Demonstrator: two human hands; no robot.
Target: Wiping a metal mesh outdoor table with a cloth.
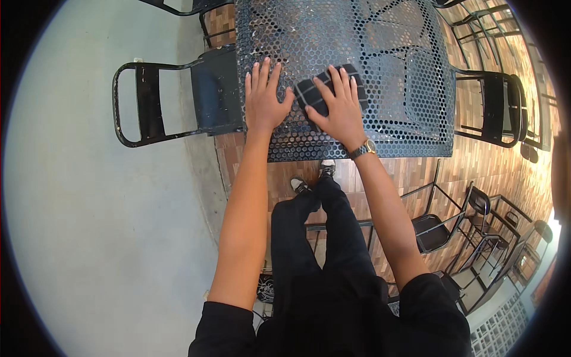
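A black perforated metal table (312,145) stretches out before me, its near edge close to my feet. My left hand (265,100) rests flat on its left side with fingers spread, holding nothing. To the right of it, my right hand (341,105) presses on a folded dark checked cloth (305,91) with pale lines. The fingers lie spread over the cloth and the thumb sits at its near left part. Palm and fingers hide part of the cloth. A wristwatch (363,149) is on the right wrist.
A black metal chair (149,105) stands at the table's left side, by a pale wall (102,201). Another chair (493,109) is at the right. Several chairs and table frames (479,223) stand behind me to the right on the wood-patterned floor (410,172).
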